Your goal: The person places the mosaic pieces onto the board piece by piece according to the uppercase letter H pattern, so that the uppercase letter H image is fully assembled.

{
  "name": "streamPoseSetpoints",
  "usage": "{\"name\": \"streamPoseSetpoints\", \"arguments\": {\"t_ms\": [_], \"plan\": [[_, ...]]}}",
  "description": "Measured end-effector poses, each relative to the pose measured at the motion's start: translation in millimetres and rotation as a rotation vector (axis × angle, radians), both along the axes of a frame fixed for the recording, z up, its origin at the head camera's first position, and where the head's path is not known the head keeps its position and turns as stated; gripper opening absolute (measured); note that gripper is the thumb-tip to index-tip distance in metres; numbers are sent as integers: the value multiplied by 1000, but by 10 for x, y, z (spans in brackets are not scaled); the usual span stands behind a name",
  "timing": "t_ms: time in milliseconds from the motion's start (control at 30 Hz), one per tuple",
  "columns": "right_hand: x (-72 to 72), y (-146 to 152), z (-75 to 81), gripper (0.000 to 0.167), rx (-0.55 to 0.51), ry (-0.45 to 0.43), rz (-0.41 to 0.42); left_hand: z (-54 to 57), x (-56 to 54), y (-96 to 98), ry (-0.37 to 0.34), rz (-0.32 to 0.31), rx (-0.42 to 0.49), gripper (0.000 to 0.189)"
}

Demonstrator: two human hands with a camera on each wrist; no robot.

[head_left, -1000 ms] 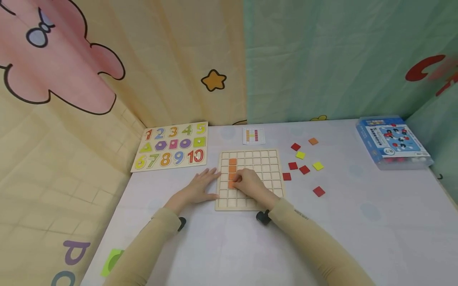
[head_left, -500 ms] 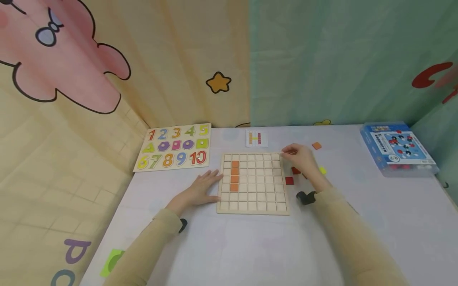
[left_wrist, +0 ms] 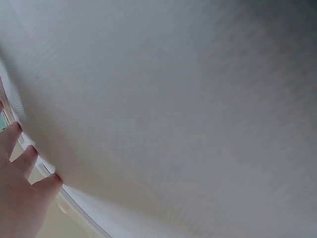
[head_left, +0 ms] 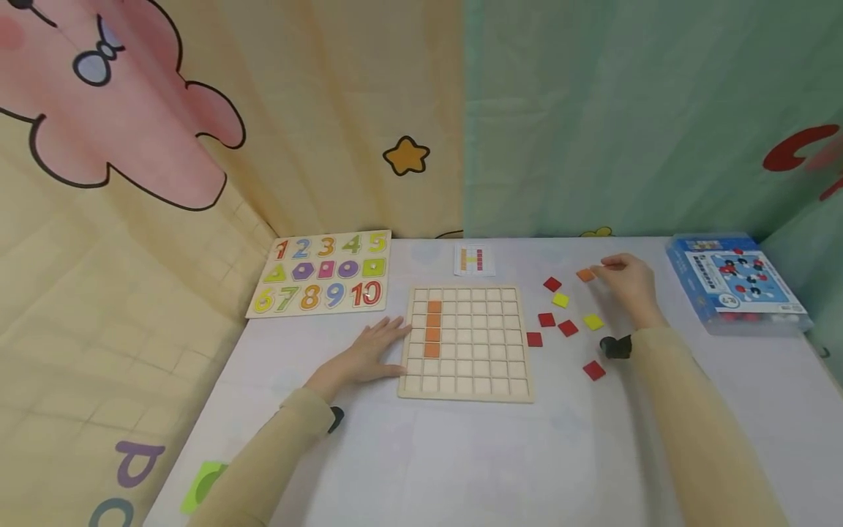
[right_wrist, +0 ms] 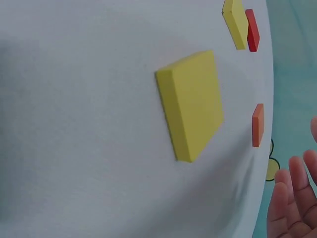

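Head view: we are touching the left edge of the grid board (head_left: pixel 484 336) with spread fingers of our left hand (head_left: pixel 366 355); our right hand (head_left: pixel 632 285) is hovering, fingers released and slightly parted, just beside the orange tile (head_left: pixel 585 275), which is lying on the worktop (head_left: pixel 461 461).

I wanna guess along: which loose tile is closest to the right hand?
The orange tile off the board, by the right hand; the other loose tiles are red or yellow.
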State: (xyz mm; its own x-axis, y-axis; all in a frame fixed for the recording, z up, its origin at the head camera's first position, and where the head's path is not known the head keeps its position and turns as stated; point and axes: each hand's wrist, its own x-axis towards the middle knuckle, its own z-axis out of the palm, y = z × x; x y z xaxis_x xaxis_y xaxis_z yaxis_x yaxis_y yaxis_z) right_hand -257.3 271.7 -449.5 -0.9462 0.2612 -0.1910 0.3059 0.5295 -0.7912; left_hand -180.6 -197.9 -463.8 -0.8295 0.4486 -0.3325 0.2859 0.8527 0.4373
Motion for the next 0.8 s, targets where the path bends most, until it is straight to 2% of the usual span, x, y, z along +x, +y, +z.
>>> {"name": "streamPoseSetpoints", "arguments": {"t_ms": [400, 600, 800], "plan": [[-95, -44, -49, 62, 40, -101, 32, -2, -4, 12, 12, 2, -21, 83], [-153, -113, -108, 55, 89, -150, 24, -6, -8, 12, 10, 12, -20, 83], [-147, -166, -117, 44, 145, -128, 40, -7, -11, 18, 5, 1, -22, 84]]}}
